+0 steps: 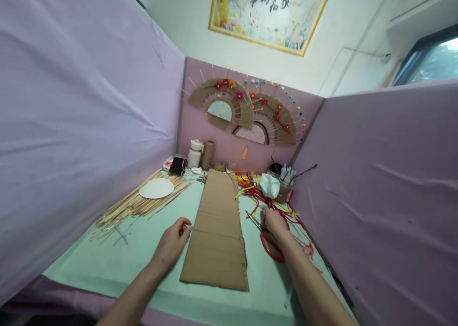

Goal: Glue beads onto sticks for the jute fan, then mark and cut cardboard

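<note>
A long brown cardboard strip (218, 230) lies lengthwise on the pale green table (143, 264). My left hand (172, 244) rests at the strip's left edge, fingers curled, pinching a small white object that is too small to name. My right hand (275, 222) is on the table right of the strip, resting on red-handled scissors (266, 238) whose blades point up-left. Whether the fingers are closed round the handles is hidden.
A bundle of thin wooden sticks (143, 203) and a white paper disc (156, 188) lie at the left. Red and yellow cords (261, 192), a crumpled cloth (269, 185) and a cup of tools (285, 183) sit at the back right. Purple partitions enclose the table, with two cardboard fans (246, 109) pinned on the back one.
</note>
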Demonstrator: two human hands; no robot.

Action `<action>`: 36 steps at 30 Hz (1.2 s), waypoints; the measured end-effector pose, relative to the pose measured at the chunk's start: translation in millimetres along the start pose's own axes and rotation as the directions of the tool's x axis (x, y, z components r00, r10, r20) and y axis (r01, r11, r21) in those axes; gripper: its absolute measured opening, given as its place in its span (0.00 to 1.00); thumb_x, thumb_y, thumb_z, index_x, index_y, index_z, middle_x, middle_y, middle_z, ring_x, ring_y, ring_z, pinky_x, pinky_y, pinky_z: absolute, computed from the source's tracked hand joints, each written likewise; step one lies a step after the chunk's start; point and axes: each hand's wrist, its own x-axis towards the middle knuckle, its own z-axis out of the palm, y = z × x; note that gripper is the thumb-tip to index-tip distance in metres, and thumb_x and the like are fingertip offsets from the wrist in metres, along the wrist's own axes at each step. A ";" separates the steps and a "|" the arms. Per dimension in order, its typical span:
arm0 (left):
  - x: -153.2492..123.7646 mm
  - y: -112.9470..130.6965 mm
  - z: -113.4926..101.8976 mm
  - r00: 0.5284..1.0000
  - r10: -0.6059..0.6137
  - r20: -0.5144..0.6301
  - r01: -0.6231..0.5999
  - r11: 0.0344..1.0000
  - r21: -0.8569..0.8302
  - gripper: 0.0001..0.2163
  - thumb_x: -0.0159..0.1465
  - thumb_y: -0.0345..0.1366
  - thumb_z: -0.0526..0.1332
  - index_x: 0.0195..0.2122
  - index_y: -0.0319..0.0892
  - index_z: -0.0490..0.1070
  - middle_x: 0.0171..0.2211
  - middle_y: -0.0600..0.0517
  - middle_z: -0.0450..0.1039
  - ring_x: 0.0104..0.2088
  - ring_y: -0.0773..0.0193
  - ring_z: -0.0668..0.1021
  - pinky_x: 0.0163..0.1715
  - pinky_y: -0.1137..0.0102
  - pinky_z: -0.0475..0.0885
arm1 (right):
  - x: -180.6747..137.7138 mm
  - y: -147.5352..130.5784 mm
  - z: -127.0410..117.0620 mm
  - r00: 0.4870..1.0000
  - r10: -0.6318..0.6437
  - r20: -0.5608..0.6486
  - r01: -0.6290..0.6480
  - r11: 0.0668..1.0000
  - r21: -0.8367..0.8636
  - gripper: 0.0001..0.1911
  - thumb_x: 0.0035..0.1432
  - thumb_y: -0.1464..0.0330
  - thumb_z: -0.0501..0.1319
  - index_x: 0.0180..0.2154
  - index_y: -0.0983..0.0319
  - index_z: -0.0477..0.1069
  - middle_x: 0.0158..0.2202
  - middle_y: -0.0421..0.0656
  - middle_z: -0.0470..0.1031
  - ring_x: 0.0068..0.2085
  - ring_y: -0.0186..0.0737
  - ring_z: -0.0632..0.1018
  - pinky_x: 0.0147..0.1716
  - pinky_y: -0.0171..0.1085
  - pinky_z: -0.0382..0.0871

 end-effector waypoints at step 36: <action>88.3 13.0 23.5 0.969 -0.024 0.245 -0.048 0.957 0.285 0.11 0.64 0.28 0.47 0.38 0.45 0.69 0.40 0.46 0.76 0.42 0.58 0.77 0.42 0.68 0.67 | 300.2 -319.9 -178.3 0.998 0.052 0.038 -0.009 -0.475 0.880 0.17 0.64 0.64 0.60 0.53 0.64 0.67 0.50 0.47 0.71 0.45 0.42 0.76 0.43 0.45 0.74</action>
